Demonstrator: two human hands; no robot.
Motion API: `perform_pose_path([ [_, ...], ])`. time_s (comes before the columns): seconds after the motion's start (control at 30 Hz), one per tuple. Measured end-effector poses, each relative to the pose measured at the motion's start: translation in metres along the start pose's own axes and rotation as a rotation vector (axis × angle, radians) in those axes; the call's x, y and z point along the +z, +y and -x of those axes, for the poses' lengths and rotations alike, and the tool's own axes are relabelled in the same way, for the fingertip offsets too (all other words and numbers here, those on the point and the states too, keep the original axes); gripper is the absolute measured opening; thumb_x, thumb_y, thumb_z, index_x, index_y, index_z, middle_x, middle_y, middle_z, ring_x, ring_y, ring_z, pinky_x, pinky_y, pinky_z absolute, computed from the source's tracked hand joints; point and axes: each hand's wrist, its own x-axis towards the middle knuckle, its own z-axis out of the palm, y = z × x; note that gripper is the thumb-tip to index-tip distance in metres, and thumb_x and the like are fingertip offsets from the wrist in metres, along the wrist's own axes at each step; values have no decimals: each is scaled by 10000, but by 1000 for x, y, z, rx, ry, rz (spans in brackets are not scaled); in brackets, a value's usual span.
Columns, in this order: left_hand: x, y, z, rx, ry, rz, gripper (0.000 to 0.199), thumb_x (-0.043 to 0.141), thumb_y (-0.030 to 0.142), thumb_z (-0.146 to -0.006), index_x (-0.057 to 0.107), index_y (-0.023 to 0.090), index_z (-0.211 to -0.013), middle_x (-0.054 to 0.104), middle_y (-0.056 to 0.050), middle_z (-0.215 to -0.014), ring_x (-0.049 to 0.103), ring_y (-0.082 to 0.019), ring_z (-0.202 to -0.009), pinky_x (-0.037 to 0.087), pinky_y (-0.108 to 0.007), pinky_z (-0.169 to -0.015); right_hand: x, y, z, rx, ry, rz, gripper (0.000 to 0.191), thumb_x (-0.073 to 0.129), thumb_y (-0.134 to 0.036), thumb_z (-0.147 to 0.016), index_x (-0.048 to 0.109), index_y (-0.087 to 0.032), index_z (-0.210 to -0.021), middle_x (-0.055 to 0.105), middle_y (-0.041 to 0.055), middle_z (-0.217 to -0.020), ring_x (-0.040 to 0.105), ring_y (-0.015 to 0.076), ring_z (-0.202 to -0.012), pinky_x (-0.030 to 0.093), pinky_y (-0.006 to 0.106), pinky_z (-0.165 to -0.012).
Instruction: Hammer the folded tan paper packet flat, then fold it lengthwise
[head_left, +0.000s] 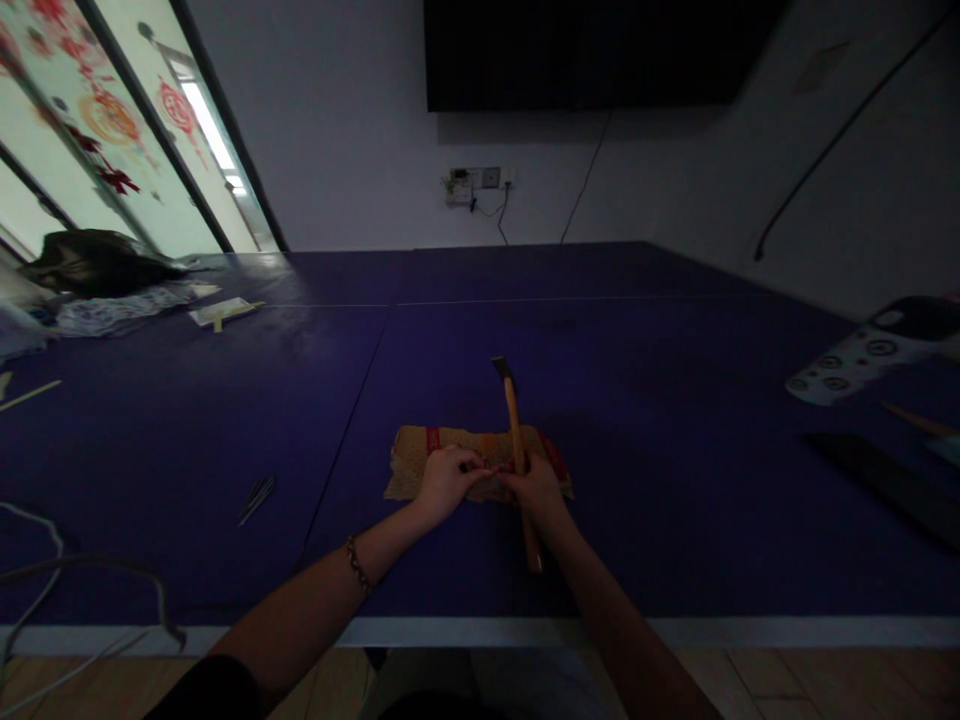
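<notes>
A flat tan piece with dark dots and red bands (409, 462), perhaps cardboard, lies on the purple table near its front edge. Over its middle, my left hand (448, 484) has thumb and finger pinched together on something too small to make out. Right beside it, my right hand (541, 492) is closed around the wooden handle of a hammer (513, 405), whose dark head points away from me. The fingertips of my right hand meet those of my left at the same small spot. My hands partly cover the tan piece.
Several thin dark metal pieces (257, 498) lie left on the table (637, 400). Cables (82, 565) run at the left front. A dark bag (97, 262) stands at back left. Right are a white patterned object (844, 370) and a dark flat strip (877, 478).
</notes>
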Motion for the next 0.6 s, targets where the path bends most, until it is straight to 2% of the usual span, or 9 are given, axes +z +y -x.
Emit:
perform_pose_path([
  [0.3,-3,3,1,106,-74,-96,113,628,214,-708,609,146,-620,578,-5,-608,509,-131,-619,376,-217,-582,-3,-3,5,-18,5,-115,183,598,-179,-456,458,-190,-573,469,-66,-406,435,107,-322,343,221,-320],
  [0.43,-2,1,1,127,-76,-99,122,615,218,-718,601,149,-619,579,-6,-610,509,-138,-633,380,-225,-594,-7,-10,10,-48,-45,-222,132,533,-217,-504,456,-191,-608,462,-74,-368,392,93,-291,313,207,-302],
  [0.6,-1,-2,-1,138,-87,-62,84,628,164,-698,606,153,-618,603,-9,-638,534,-146,-679,398,-237,-636,-21,-27,15,-102,-123,-357,164,499,-275,-544,412,-202,-661,561,-42,-475,345,59,-270,274,193,-282],
])
